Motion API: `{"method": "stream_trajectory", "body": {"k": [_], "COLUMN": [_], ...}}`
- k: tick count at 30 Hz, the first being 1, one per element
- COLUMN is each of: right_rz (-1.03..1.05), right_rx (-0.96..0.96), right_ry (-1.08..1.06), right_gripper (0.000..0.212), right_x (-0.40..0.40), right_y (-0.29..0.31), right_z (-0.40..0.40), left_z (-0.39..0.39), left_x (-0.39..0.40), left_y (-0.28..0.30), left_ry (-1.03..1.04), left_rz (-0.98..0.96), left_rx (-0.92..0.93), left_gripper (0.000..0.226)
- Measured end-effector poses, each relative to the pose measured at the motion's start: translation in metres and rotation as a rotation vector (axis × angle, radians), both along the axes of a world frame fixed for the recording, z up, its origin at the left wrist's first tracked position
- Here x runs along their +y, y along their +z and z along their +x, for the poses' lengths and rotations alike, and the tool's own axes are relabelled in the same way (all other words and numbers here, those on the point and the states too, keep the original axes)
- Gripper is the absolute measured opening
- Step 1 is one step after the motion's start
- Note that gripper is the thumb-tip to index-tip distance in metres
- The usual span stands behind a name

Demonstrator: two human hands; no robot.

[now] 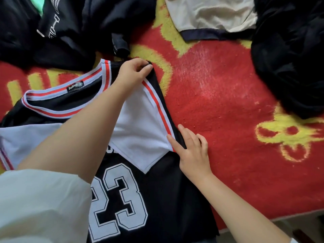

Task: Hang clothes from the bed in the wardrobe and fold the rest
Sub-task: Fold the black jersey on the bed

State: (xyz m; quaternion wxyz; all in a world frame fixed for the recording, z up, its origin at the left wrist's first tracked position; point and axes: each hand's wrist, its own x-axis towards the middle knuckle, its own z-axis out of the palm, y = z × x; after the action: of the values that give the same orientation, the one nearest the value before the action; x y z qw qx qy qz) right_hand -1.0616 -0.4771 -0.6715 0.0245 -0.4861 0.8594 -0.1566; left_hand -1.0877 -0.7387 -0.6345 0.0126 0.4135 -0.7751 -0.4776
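The black jersey [140, 199] lies flat on the bed [228, 102], toward seven o'clock. The left hand [133, 72] pinches its shoulder seam at twelve o'clock; the right hand [191, 149], fingers spread, presses the sleeve [140, 130] fold at three o'clock. Best to keep the crease taut and smooth the sleeve inward.

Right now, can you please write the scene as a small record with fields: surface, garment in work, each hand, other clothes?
surface: red and yellow blanket
garment in work: black jersey with number 23, lying flat, white sleeve folded over the front
left hand: pinching the jersey's shoulder corner
right hand: fingers flat, pressing the sleeve seam
other clothes: black garments top left, beige garment top, dark pile right
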Motion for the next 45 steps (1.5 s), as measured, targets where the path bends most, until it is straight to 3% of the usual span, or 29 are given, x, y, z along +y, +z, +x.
{"method": "stream_trajectory", "body": {"k": [4,9,13,16,20,24,27,29,36,41,45], "right_rz": [0.051,0.099,0.143,0.037,0.047,0.250,0.396,0.497,0.453,0.587,0.728], "right_rx": [0.059,0.037,-0.066,-0.126,-0.014,0.133,0.091,0.005,-0.037,-0.060,-0.127], "right_ry": [-0.027,-0.075,-0.041,0.022,0.104,0.353,0.464,0.417,0.338,0.358,0.383], "right_gripper": [0.070,0.059,0.048,0.046,0.045,0.061,0.076,0.082,0.076,0.083,0.070], "right_x": [0.004,0.002,0.002,-0.010,-0.067,-0.134,-0.152,-0.152,-0.152,-0.159,-0.165], "right_y": [-0.002,0.005,0.016,0.031,0.042,0.031,0.022,0.017,0.011,0.019,0.028], "right_z": [0.007,0.010,0.012,0.003,-0.014,-0.041,-0.060,-0.068,-0.064,-0.064,-0.075], "left_z": [-0.013,-0.016,0.042,0.114,0.179,0.202,0.206,0.206,0.204,0.200,0.197], "left_x": [0.000,-0.001,0.012,0.034,0.064,0.070,0.065,0.064,0.064,0.060,0.059], "left_y": [-0.004,0.011,0.016,-0.001,-0.023,-0.042,-0.053,-0.056,-0.052,-0.044,-0.036], "left_ry": [-0.021,-0.124,-0.246,-0.265,-0.235,-0.497,-0.518,-0.493,-0.419,-0.405,-0.389], "left_rz": [-0.092,-0.033,-0.420,-0.734,-0.841,-0.961,-0.926,-0.891,-0.776,-0.706,-0.577], "left_rx": [0.013,0.021,-0.010,-0.045,-0.138,-0.066,-0.175,-0.200,-0.295,-0.337,-0.351], "left_gripper": [0.022,0.043,0.048,0.044,0.042,0.055,0.058,0.059,0.069,0.075,0.080]}}
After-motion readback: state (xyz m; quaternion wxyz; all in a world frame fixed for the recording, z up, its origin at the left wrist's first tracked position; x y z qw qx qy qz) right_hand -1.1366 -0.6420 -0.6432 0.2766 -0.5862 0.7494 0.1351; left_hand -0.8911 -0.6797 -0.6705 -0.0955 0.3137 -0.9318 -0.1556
